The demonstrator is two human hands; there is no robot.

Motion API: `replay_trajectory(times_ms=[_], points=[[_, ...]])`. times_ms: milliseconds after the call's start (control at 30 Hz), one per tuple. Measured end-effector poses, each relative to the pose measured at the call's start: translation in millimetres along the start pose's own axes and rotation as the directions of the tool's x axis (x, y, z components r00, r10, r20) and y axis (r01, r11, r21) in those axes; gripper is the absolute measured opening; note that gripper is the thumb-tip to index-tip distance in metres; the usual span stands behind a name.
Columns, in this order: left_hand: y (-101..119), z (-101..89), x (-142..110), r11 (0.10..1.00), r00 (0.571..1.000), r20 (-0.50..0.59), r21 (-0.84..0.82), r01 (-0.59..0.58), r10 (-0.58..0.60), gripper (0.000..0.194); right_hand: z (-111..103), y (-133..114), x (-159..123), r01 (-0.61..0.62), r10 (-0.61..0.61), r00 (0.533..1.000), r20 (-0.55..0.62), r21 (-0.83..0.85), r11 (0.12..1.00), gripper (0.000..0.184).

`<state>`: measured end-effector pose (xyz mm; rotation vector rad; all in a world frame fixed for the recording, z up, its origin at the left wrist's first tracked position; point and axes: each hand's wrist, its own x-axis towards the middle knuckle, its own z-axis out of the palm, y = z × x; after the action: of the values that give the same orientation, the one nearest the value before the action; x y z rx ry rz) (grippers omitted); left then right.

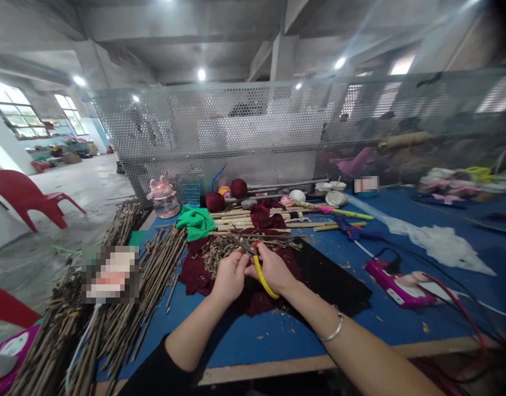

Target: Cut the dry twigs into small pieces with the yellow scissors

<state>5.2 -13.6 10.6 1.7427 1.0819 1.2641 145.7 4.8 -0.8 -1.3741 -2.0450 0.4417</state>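
Note:
My right hand (273, 269) is wrapped round a pair of shears (264, 279) with yellow and red handles. Their metal blades point up and left, over a heap of dry plant clippings (218, 252). Close beside it, my left hand (229, 275) is closed at the near side of the heap, its fingertips by the blades; what it pinches is too small to make out. Under the heap and both hands spreads a dark red cloth (192, 278). A thin dry stem (273, 236) lies just beyond the blades.
Bundles of dry stalks (148, 291) line the left side. A green cloth (195, 223), maroon yarn balls (238, 188) and a pink-lidded jar (165, 199) stand behind. At right lie a black sheet (335, 280), a blue glue gun (354, 230) and a magenta power strip (397, 286) with cords.

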Motion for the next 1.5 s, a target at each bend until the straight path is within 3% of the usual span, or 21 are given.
replay_trajectory(times_ms=[200, 367, 533, 700, 833, 1000, 1233, 1500], points=[[0.2, -2.9, -1.8, 0.993, 0.998, -0.057, 0.115, 0.019, -0.013, 0.025, 2.5, -1.8, 0.4, -0.083, 0.082, 0.995, 0.051, 0.011, 0.997, 0.039], [3.0, -4.5, -1.1, 0.996, 0.999, -0.054, 0.094, 0.006, -0.001, 0.023, -1.8, -1.0, 1.2, -0.053, 0.048, 0.995, 0.087, 0.059, 0.997, 0.035], [-2.0, -2.6, 2.3, 0.972, 0.986, -0.013, -0.167, 0.162, -0.167, 0.027, -8.0, 4.2, 4.9, 0.041, -0.064, 0.983, 0.172, 0.132, 0.99, 0.037], [-8.4, -2.4, 7.6, 0.884, 0.955, -0.084, -0.408, 0.228, -0.285, 0.02, -7.5, 8.5, 6.8, -0.019, 0.023, 0.996, 0.082, -0.055, 0.998, 0.033], [-9.6, -2.1, 8.5, 0.9, 0.962, -0.114, -0.395, 0.186, -0.249, 0.017, -4.8, 7.3, 4.1, -0.052, 0.06, 0.995, 0.085, -0.091, 0.994, 0.03], [-7.2, -0.9, 7.1, 0.941, 0.973, -0.123, -0.304, 0.148, -0.193, 0.015, -4.2, -0.6, 0.4, -0.014, 0.009, 0.994, 0.11, 0.04, 0.999, 0.032], [-3.5, -3.0, 5.0, 0.98, 0.989, -0.115, -0.187, 0.068, -0.09, 0.014, -3.7, -4.0, -1.2, 0.038, -0.04, 0.999, 0.033, 0.045, 0.998, 0.04], [-5.8, -1.2, 3.2, 0.968, 0.986, -0.13, -0.239, 0.074, -0.108, 0.012, -1.1, -2.1, -1.5, -0.062, 0.062, 0.997, 0.047, -0.004, 0.998, 0.031]])
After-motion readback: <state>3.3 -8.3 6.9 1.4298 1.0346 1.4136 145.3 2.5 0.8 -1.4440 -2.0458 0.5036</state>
